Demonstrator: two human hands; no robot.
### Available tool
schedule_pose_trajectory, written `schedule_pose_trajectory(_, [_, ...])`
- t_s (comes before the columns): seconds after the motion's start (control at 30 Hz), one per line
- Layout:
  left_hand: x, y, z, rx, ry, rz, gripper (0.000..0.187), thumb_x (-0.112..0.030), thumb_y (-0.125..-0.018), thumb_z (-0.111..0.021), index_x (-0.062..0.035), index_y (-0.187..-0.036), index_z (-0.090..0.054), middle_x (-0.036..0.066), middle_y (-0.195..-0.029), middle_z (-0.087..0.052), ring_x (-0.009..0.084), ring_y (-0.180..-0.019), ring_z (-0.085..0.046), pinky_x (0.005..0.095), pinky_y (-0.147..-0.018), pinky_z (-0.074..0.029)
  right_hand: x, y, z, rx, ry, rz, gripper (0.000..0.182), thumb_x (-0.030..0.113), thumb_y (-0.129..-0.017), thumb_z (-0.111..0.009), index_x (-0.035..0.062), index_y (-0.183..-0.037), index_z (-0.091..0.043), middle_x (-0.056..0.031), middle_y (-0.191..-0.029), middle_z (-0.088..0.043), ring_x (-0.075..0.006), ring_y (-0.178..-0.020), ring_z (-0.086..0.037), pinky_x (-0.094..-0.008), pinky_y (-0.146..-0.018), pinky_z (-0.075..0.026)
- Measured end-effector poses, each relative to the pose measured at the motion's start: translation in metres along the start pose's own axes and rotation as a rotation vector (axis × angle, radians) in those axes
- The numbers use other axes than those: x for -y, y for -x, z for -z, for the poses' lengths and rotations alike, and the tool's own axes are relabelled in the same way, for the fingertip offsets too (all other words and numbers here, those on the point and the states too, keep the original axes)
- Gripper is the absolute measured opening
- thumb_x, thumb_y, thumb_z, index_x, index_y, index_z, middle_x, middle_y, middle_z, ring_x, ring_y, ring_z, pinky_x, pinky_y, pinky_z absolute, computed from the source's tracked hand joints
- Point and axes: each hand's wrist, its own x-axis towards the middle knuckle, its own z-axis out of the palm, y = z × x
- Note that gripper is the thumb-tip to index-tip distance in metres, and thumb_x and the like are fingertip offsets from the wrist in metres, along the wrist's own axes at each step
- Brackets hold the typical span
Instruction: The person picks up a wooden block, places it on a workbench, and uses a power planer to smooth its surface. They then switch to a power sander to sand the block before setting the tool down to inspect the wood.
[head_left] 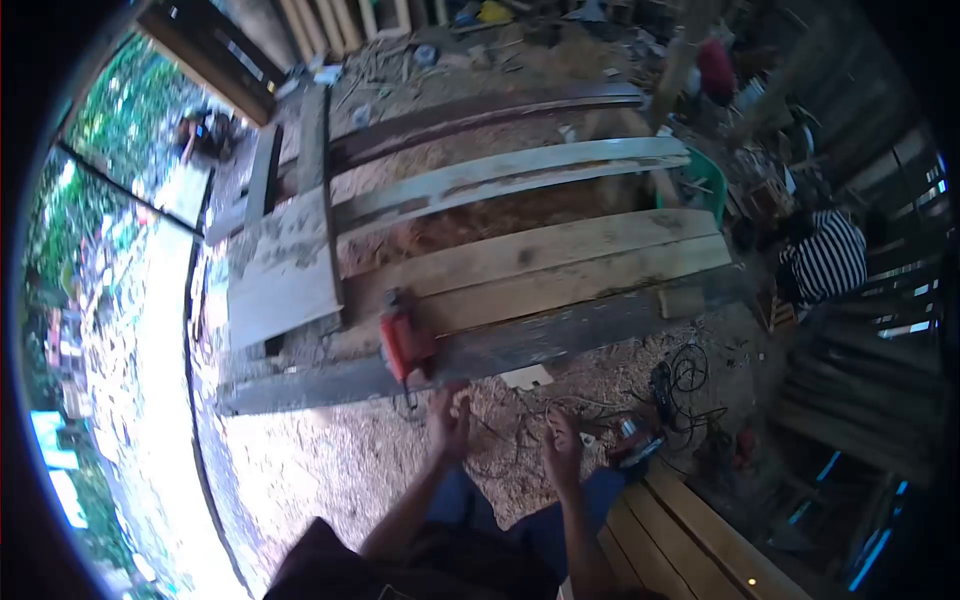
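Note:
Below the front edge of a long wooden workbench (520, 345), my left hand (449, 425) is raised with its fingers apart and nothing in it. To its right, my right hand (563, 445) is also empty, fingers loosely spread. A red power tool (404, 345) stands on the bench's front beam, just above and left of my left hand, its cord hanging over the edge. Behind it lie two pale planks (560, 255) side by side. Neither hand touches the tool or the bench.
Another power tool (635, 445) and black cables (688, 375) lie right of my right hand. Boards (680, 540) are at the lower right. A person in a striped top (828, 258) is at the right; a green basin (706, 185) stands behind the bench. Shavings cover the ground.

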Motion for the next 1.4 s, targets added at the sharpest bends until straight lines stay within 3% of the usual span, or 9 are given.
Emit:
schedule_pose_trajectory(0.3, [0.128, -0.041, 0.173, -0.135, 0.019, 0.346, 0.025, -0.016, -0.105, -0.055, -0.0043, -0.121, -0.069, 0.015, -0.123, -0.068, 0.0342, -0.121, -0.059, 0.0454, -0.108, -0.042, 0.08, -0.066, -0.283, 0.351, -0.23, -0.179, 0.051, 0.025, -0.101, -0.071, 0.0031, -0.145, -0.057, -0.0174, -0.127, -0.068, -0.025, -0.115, -0.068, -0.0392, -0.097, -0.054])
schedule_pose_trajectory(0.4, [0.165, -0.043, 0.18, -0.116, 0.004, 0.347, 0.026, -0.018, -0.109, -0.052, -0.0042, -0.124, -0.067, 0.015, -0.122, -0.068, 0.0308, -0.12, -0.059, 0.0412, -0.108, -0.043, 0.033, -0.107, -0.359, 0.285, -0.227, -0.091, 0.057, 0.026, -0.098, -0.076, -0.0004, -0.143, -0.055, -0.0172, -0.127, -0.065, -0.0239, -0.113, -0.066, -0.0378, -0.098, -0.053])
schedule_pose_trajectory(0.5, [0.177, -0.047, 0.189, -0.126, 0.021, 0.338, 0.024, -0.014, -0.106, -0.055, -0.0044, -0.122, -0.069, 0.014, -0.123, -0.068, 0.0323, -0.123, -0.059, 0.043, -0.108, -0.042, 0.008, -0.141, -0.4, 0.087, 0.324, 0.318, 0.056, 0.023, -0.092, -0.081, -0.0037, -0.134, -0.057, -0.0159, -0.127, -0.061, -0.0236, -0.114, -0.064, -0.0379, -0.1, -0.05])
schedule_pose_trajectory(0.57, [0.185, -0.042, 0.194, -0.133, 0.05, 0.359, 0.022, -0.013, -0.104, -0.057, -0.0051, -0.12, -0.07, 0.014, -0.122, -0.069, 0.0337, -0.123, -0.059, 0.0446, -0.109, -0.042, 0.007, -0.149, -0.41, 0.112, 0.249, -0.089, 0.043, 0.018, -0.088, -0.083, -0.0011, -0.12, -0.06, -0.0124, -0.108, -0.065, -0.0204, -0.095, -0.068, -0.0363, -0.083, -0.056])
schedule_pose_trajectory(0.67, [0.194, -0.035, 0.195, -0.142, 0.109, 0.389, 0.022, -0.013, -0.104, -0.057, -0.0045, -0.12, -0.07, 0.014, -0.122, -0.069, 0.0335, -0.123, -0.06, 0.0439, -0.109, -0.043, -0.006, -0.161, -0.411, 0.251, -0.074, -0.466, 0.054, 0.021, -0.079, -0.087, 0.0006, -0.122, -0.062, -0.0102, -0.099, -0.068, -0.0216, -0.088, -0.07, -0.0391, -0.077, -0.057])
schedule_pose_trajectory(0.8, [0.199, -0.025, 0.199, -0.145, 0.127, 0.391, 0.021, -0.011, -0.104, -0.058, -0.0037, -0.12, -0.069, 0.014, -0.121, -0.069, 0.0337, -0.121, -0.061, 0.0433, -0.108, -0.044, 0.013, -0.161, -0.414, 0.267, -0.176, -0.435, 0.028, 0.013, -0.088, -0.08, 0.0029, -0.105, -0.061, -0.0001, -0.07, -0.06, -0.0113, -0.05, -0.057, -0.0313, -0.045, -0.046])
schedule_pose_trajectory(1.03, [0.196, -0.031, 0.201, -0.06, 0.088, 0.344, 0.02, -0.01, -0.105, -0.058, -0.0029, -0.121, -0.068, 0.014, -0.12, -0.07, 0.0296, -0.12, -0.062, 0.0405, -0.106, -0.045, 0.037, -0.152, -0.385, 0.049, -0.156, -0.493, 0.019, 0.007, -0.089, -0.069, 0.0022, -0.105, -0.062, 0.0013, -0.067, -0.056, -0.0086, -0.047, -0.05, -0.0282, -0.044, -0.04])
schedule_pose_trajectory(1.13, [0.169, -0.037, 0.198, -0.007, 0.135, 0.297, 0.018, -0.008, -0.104, -0.057, -0.0035, -0.118, -0.068, 0.013, -0.118, -0.07, 0.0299, -0.117, -0.062, 0.0408, -0.104, -0.045, 0.064, -0.136, -0.322, 0.073, -0.401, -0.534, 0.022, 0.013, -0.087, -0.073, 0.0027, -0.106, -0.068, -0.0014, -0.073, -0.059, -0.0074, -0.055, -0.056, -0.0284, -0.047, -0.042])
schedule_pose_trajectory(1.4, [0.092, -0.069, 0.142, 0.139, 0.093, 0.118, 0.02, -0.006, -0.101, -0.058, -0.0029, -0.117, -0.069, 0.014, -0.121, -0.07, 0.0327, -0.117, -0.062, 0.0422, -0.102, -0.047, 0.072, -0.086, -0.126, -0.178, -0.673, -0.679, 0.029, 0.003, -0.09, -0.062, 0.0033, -0.119, -0.064, 0.0033, -0.069, -0.044, -0.0087, -0.055, -0.042, -0.029, -0.051, -0.04])
